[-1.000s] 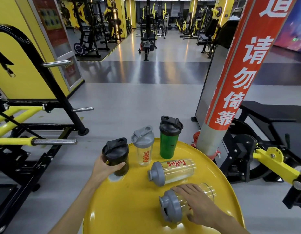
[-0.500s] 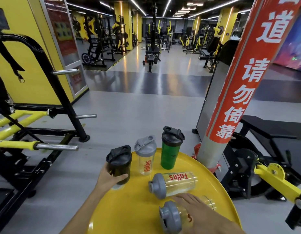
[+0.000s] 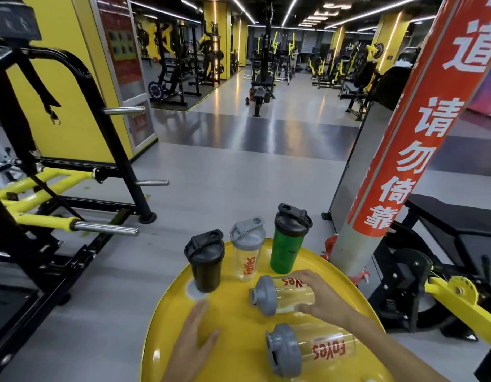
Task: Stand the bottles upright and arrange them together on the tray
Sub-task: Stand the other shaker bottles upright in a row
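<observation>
Grasping a lying clear bottle [image 3: 291, 295] — right hand [image 3: 321, 296], on the tray [image 3: 238, 340].

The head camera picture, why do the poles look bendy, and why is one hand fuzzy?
In the head view, the wide-angle lens bows straight things near the edges, like the red pillar and the black rack. The left hand is smeared by motion blur, while the right hand on the lying clear bottle looks sharper. Ceiling lights leave bright streaks on the floor.
</observation>
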